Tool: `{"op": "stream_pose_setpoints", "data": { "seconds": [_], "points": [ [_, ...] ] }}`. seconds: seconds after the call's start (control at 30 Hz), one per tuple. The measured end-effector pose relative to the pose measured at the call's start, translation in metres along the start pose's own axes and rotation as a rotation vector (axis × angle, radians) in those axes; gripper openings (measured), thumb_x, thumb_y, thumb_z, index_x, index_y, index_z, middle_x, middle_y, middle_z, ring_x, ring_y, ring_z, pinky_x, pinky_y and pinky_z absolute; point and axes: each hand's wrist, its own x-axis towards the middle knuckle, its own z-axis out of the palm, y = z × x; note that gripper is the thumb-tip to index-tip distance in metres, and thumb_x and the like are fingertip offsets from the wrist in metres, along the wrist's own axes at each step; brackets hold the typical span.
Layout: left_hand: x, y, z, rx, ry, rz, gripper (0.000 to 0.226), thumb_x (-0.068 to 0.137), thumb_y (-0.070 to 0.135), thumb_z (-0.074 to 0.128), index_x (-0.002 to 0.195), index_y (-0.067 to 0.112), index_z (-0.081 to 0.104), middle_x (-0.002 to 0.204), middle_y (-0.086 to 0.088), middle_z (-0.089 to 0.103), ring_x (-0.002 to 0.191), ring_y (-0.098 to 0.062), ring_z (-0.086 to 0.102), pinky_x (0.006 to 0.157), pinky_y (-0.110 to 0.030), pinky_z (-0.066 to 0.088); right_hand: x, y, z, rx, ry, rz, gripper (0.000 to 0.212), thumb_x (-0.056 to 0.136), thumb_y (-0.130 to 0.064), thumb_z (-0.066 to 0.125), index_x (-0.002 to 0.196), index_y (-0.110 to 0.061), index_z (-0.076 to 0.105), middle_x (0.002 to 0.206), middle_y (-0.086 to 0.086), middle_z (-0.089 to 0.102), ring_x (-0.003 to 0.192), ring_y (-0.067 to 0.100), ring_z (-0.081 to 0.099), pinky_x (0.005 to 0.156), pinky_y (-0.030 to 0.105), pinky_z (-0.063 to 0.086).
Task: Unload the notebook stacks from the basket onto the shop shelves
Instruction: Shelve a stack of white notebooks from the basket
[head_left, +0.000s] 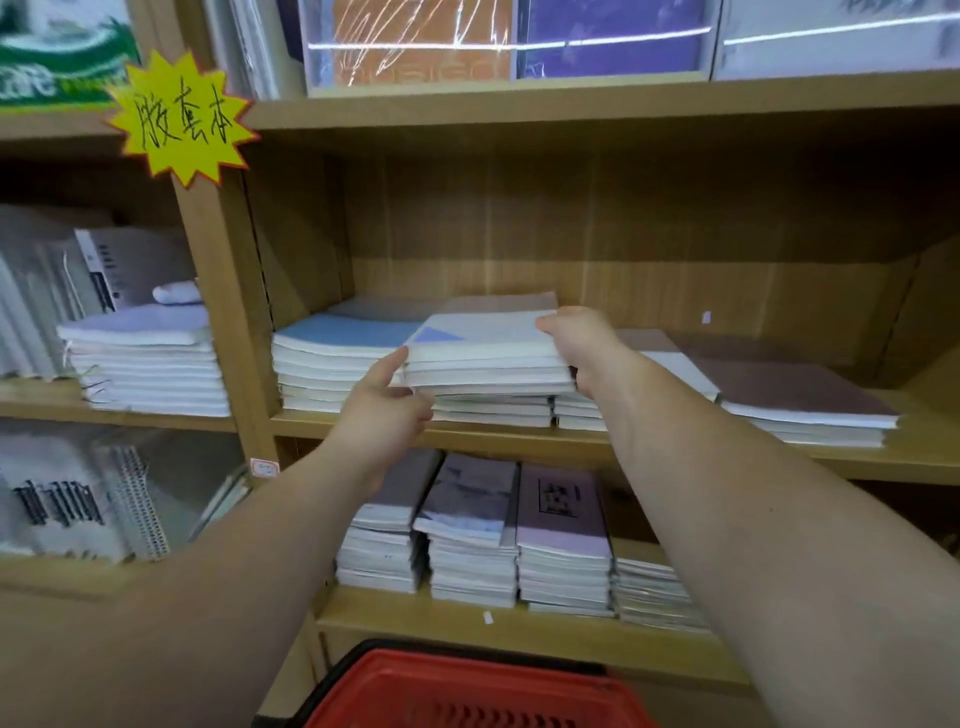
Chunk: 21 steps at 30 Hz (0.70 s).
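A stack of white-edged notebooks (488, 358) with a pale cover and a blue triangle is held over a lower pile on the middle wooden shelf (467, 431). My left hand (384, 400) grips its left front corner, thumb up along the side. My right hand (582, 343) grips its right edge, thumb on top. The red basket (467, 691) sits below at the bottom edge; its contents are hidden.
A blue-covered pile (332, 364) lies left of the held stack, brown-covered piles (795, 400) to the right. Several purple-grey stacks (493, 535) fill the shelf below. A yellow star sign (182, 119) hangs on the upright; more notebooks (145, 358) sit in the left bay.
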Motion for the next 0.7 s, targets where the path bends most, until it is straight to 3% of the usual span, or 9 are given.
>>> {"op": "stream_pose_setpoints", "data": {
  "seconds": [0.07, 0.13, 0.2, 0.27, 0.37, 0.43, 0.5, 0.7],
  "points": [
    [0.003, 0.0, 0.003, 0.254, 0.061, 0.12, 0.071, 0.092, 0.023, 0.07, 0.152, 0.04, 0.036, 0.129, -0.001, 0.059, 0.107, -0.02, 0.064, 0.092, -0.037, 0.055, -0.001, 0.006, -0.001, -0.118, 0.018, -0.054, 0.058, 0.101, -0.035, 0.058, 0.154, -0.018, 0.042, 0.134, 0.005, 0.059, 0.097, 0.021, 0.056, 0.083, 0.034, 0.045],
    [0.008, -0.003, 0.006, 0.541, 0.141, 0.286, 0.075, 0.09, 0.03, 0.073, 0.154, 0.037, 0.033, 0.138, -0.001, 0.048, 0.113, -0.021, 0.058, 0.1, -0.036, 0.05, -0.007, 0.011, -0.005, -0.204, 0.042, -0.111, 0.054, 0.101, -0.041, 0.055, 0.151, -0.02, 0.047, 0.111, 0.006, 0.069, 0.077, 0.016, 0.058, 0.075, 0.035, 0.051],
    [0.015, -0.005, 0.008, 0.849, 0.217, 0.455, 0.074, 0.089, 0.041, 0.073, 0.153, 0.036, 0.035, 0.142, -0.006, 0.041, 0.123, -0.025, 0.048, 0.105, -0.036, 0.042, -0.011, 0.017, -0.011, -0.359, 0.095, -0.204, 0.052, 0.101, -0.05, 0.051, 0.144, -0.021, 0.055, 0.113, 0.006, 0.072, 0.088, 0.018, 0.064, 0.092, 0.041, 0.053],
    [0.026, -0.007, 0.007, 1.103, 0.282, 0.568, 0.069, 0.086, 0.052, 0.071, 0.148, 0.039, 0.043, 0.149, -0.01, 0.037, 0.133, -0.031, 0.038, 0.11, -0.043, 0.035, -0.013, 0.023, -0.021, -0.546, 0.165, -0.337, 0.059, 0.098, -0.062, 0.047, 0.145, -0.026, 0.054, 0.129, 0.001, 0.069, 0.117, 0.022, 0.062, 0.103, 0.043, 0.047],
    [0.044, -0.006, 0.001, 1.251, 0.194, 0.693, 0.066, 0.088, 0.056, 0.065, 0.149, 0.042, 0.042, 0.16, -0.01, 0.03, 0.148, -0.032, 0.023, 0.121, -0.052, 0.021, -0.026, 0.03, -0.031, -0.673, -0.015, -0.545, 0.065, 0.093, -0.068, 0.053, 0.152, -0.045, 0.041, 0.164, -0.003, 0.033, 0.151, 0.021, 0.028, 0.121, 0.049, 0.03],
    [0.05, -0.009, 0.001, 1.368, 0.095, 0.779, 0.068, 0.095, 0.059, 0.048, 0.156, 0.04, 0.026, 0.166, -0.007, 0.02, 0.155, -0.03, 0.009, 0.123, -0.056, 0.008, -0.034, 0.041, -0.029, -0.923, -0.159, -0.643, 0.067, 0.094, -0.065, 0.053, 0.155, -0.055, 0.025, 0.171, -0.005, 0.01, 0.157, 0.022, 0.01, 0.125, 0.047, 0.02],
    [0.053, -0.014, 0.004, 1.455, 0.053, 0.809, 0.07, 0.098, 0.061, 0.025, 0.16, 0.035, 0.006, 0.169, -0.005, 0.008, 0.156, -0.028, -0.002, 0.122, -0.058, 0.001, -0.033, 0.049, -0.023, -1.082, -0.176, -0.707, 0.064, 0.099, -0.061, 0.046, 0.156, -0.056, 0.017, 0.172, -0.005, 0.0, 0.158, 0.022, 0.002, 0.125, 0.045, 0.015],
    [0.071, -0.021, 0.017, 1.49, 0.086, 0.718, 0.066, 0.102, 0.056, 0.01, 0.159, 0.029, -0.011, 0.169, -0.008, 0.003, 0.155, -0.029, -0.009, 0.121, -0.06, -0.005, -0.001, 0.044, -0.013, -1.185, -0.142, -0.689, 0.057, 0.102, -0.059, 0.039, 0.155, -0.057, 0.019, 0.171, -0.003, 0.004, 0.156, 0.025, 0.016, 0.118, 0.045, 0.032]
  ]
}}
